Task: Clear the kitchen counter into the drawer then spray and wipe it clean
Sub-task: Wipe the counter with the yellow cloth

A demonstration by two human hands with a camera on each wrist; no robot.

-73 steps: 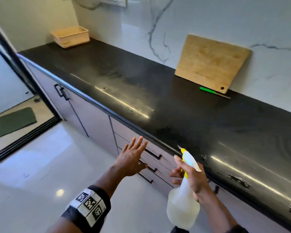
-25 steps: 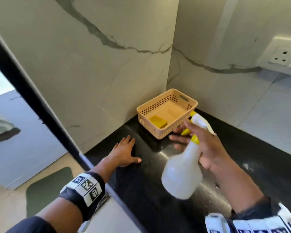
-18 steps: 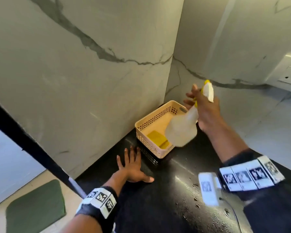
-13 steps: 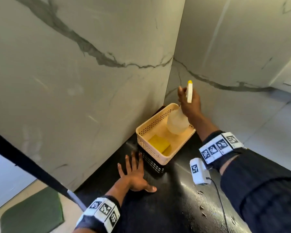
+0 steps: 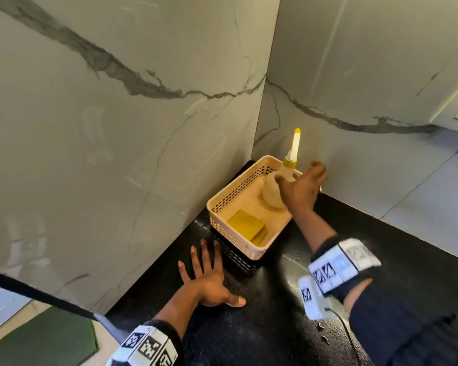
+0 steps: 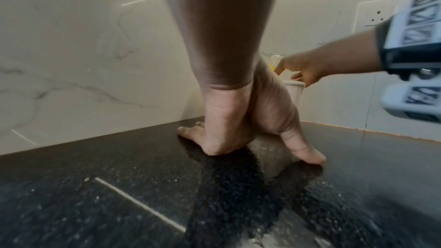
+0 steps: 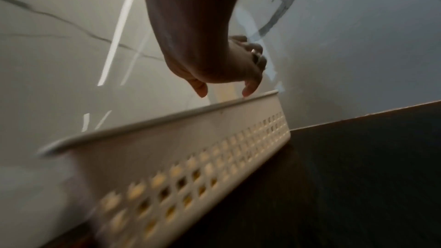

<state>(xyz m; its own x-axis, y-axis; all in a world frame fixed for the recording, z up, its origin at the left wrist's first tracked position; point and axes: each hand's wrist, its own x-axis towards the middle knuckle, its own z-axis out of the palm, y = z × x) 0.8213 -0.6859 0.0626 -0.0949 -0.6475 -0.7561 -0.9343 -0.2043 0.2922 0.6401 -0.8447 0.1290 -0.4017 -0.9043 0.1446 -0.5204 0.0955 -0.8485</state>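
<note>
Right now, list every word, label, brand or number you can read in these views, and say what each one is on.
No readable text in any view.
Left wristband: black-and-white square code markers, no letters or numbers.
Right wristband: the same kind of markers, blurred.
Spray bottle: no label visible.
Basket: plain, no print.
Wall socket: no marking legible.

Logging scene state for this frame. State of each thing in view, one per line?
spray bottle: upright in the basket, no hand gripping it
basket: on the counter, in the wall corner
yellow sponge: flat in the basket
counter: wet, droplets visible
left hand: flat on the counter
right hand: beside the bottle, fingers loose
</note>
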